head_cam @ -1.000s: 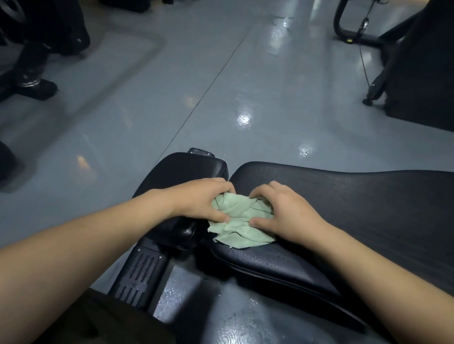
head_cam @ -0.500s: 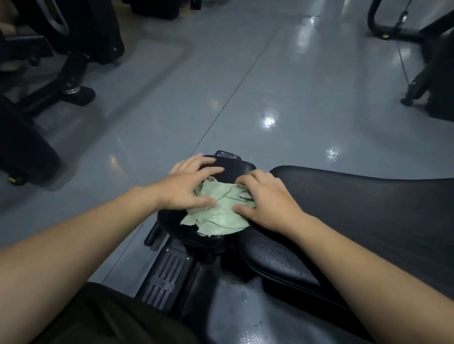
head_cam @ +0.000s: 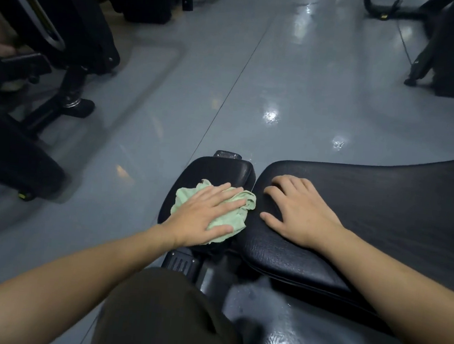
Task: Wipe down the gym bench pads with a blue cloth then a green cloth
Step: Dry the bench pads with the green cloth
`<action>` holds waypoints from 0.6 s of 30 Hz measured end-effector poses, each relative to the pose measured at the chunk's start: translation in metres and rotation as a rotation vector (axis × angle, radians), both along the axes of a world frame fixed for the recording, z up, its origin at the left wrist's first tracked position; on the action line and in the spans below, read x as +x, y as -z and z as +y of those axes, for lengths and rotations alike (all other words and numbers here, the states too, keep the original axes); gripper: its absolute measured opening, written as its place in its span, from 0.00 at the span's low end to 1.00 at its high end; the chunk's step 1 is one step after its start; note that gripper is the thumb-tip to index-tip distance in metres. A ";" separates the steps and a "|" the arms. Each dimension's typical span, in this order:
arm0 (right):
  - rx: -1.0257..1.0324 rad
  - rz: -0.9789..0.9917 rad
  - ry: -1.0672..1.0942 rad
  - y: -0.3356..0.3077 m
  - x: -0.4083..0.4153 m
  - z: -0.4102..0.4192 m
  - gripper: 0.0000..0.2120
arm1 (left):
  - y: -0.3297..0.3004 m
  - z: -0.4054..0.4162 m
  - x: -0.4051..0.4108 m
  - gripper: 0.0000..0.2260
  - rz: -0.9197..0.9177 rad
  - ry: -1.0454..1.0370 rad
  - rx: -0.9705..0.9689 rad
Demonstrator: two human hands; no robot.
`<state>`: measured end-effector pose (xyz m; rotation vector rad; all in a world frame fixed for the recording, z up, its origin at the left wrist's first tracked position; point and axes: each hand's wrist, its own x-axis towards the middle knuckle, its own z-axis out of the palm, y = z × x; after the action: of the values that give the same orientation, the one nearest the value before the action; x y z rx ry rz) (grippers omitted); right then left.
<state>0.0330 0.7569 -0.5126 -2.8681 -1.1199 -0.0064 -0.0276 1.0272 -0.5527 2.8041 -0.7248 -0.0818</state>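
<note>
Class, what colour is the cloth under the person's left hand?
Pale green cloth, seen in the head view, pressed flat by the left hand.

Both forearms are bare with no sleeves, above a dark olive-brown trouser leg.

Crumpled green cloth lies on the small black pad.

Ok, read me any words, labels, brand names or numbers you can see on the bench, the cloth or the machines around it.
None can be read.
Bench pads: plain black, no lettering.
Green cloth, under the left hand: no tag or print showing.
Small yellow marks on the machines, left and far right: too small and blurred to tell if they are text.
</note>
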 end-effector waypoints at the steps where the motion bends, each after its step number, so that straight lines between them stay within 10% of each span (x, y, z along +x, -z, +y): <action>1: -0.007 -0.003 -0.001 0.000 0.000 0.000 0.28 | 0.001 -0.002 -0.003 0.27 -0.010 -0.030 -0.004; 18: -0.030 0.004 -0.012 0.005 0.005 0.002 0.30 | 0.002 -0.031 0.096 0.24 0.095 -0.272 -0.008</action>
<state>0.0377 0.7585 -0.5178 -2.8867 -1.1458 0.0172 0.0680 0.9961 -0.5549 2.8388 -0.3169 -0.1609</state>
